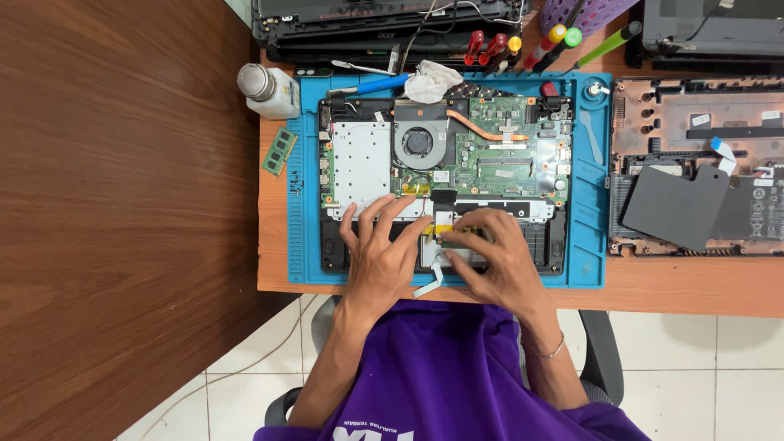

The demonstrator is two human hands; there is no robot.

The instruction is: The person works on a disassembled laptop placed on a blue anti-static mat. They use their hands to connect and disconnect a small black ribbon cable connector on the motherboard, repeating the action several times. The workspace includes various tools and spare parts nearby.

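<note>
Here the fingers (384, 214) of the left hand (382, 260) spread apart and lie flat on the lower part of an opened laptop chassis (445, 184), their tips reaching up to the pale strip below the silver plate. The right hand (496, 263) sits just beside it, its fingers (464, 220) curled close together and pressing on a small yellowish flat piece (457, 233) near the middle of the chassis; whether they pinch it or only push on it cannot be told. A pale ribbon cable (430, 282) trails out from between the two hands towards the near edge.

The chassis lies with its long axis running left to right across the view, its hinge side pointing away from the person and its front edge towards the body. A round fan (419, 142) and a copper heat pipe (486, 131) sit in its far half, beside the green board (506, 159).

It rests on a blue work mat (588, 220), which lies on an orange-brown desk (670, 286). A white bottle (269, 90) stands at the mat's far left corner, a green memory module (280, 151) lies just left of the mat, and screwdrivers (490, 47) with red, yellow and green handles lie beyond it. Another stripped laptop base (702, 163) lies to the right. A dark wooden panel (122, 204) fills the left, and white floor tiles (694, 367) show below.
</note>
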